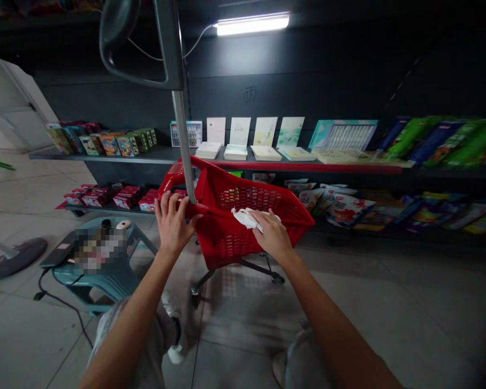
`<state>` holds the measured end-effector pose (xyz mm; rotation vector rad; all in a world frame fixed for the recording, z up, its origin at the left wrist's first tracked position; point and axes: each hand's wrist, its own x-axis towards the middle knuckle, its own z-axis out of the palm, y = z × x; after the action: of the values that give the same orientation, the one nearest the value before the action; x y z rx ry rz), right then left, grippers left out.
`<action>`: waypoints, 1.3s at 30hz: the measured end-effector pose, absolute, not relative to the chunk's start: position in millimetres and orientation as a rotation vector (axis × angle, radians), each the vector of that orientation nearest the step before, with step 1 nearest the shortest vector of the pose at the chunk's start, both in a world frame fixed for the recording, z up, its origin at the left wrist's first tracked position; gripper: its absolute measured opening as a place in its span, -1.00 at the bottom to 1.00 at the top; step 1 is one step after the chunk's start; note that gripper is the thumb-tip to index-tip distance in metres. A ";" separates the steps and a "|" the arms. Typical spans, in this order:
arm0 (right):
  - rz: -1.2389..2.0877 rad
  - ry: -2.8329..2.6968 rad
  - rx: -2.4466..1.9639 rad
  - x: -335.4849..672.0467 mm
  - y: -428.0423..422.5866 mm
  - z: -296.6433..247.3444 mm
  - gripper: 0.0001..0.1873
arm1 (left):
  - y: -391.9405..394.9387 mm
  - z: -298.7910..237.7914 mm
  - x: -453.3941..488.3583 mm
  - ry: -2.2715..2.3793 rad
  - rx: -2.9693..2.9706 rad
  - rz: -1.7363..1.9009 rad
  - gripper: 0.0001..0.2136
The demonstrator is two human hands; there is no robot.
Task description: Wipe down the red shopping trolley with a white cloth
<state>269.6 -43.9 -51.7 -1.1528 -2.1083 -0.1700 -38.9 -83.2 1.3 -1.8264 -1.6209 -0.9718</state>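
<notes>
A red plastic shopping cart [222, 237] with perforated sides stands in front of me, its handle end to the left. My left hand [174, 224] grips the red rail near the handle, fingers over the top and thumb along the side. On the cart's near rim, my right hand [272, 233] presses a crumpled white cloth or tissue [247, 218]; part of it is hidden under the fingers. A grey metal pole [182, 135] with a black loop-shaped frame [166, 70] at its top rises beside my left hand.
Behind the cart, a dark shelf [146, 156] carries boxes, notebooks [265, 154] and packets, with bagged goods [348, 208] below. At left stands a blue-green plastic stool [121, 275] with objects on it and a cable [60, 294] trailing down. A round stand base [20, 259] is farther left.
</notes>
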 end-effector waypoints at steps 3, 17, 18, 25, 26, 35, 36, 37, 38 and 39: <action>-0.133 -2.114 -1.098 273.0 -46.9 -47.5 -0.42 | -81.6 2.8 -38.3 -1.639 -1.837 -0.988 -0.51; 0.369 -0.614 -1.244 362.0 -10.2 -38.4 -0.59 | -77.6 2.1 -38.1 -1.633 -1.853 -1.007 -0.51; 0.247 -0.640 -1.324 370.3 -10.7 -35.7 -0.60 | -77.1 1.8 -38.5 -1.632 -1.858 -1.010 -0.51; -0.017 -1.354 -1.874 365.1 -19.1 -45.9 -0.56 | -74.4 2.9 -36.2 -1.663 -1.879 -1.033 -0.53; -0.007 -1.500 -1.882 354.2 -19.0 -51.3 -0.57 | -73.6 3.0 -35.6 -1.664 -1.887 -1.039 -0.54; -0.164 -1.812 -1.331 240.1 -31.3 -73.1 -0.52 | -69.0 2.0 -46.9 -1.533 -2.093 -1.033 -0.30; -0.147 -1.807 -1.272 230.2 -34.6 -71.7 -0.49 | -69.4 2.3 -48.3 -1.526 -2.103 -1.018 -0.27; -0.125 -1.809 -1.221 221.3 -37.8 -69.9 -0.47 | -69.9 2.4 -48.9 -1.525 -2.102 -1.011 -0.25; -0.101 -1.818 -1.177 213.1 -40.7 -67.9 -0.45 | -70.4 2.5 -49.0 -1.526 -2.094 -1.010 -0.25; -0.078 -1.829 -1.137 205.4 -43.2 -65.6 -0.43 | -71.0 2.4 -48.5 -1.529 -2.083 -1.013 -0.26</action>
<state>205.4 -43.2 -65.6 -1.1373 -1.8291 -0.0778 -48.5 -71.0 2.4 -2.0834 -1.5285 -1.0135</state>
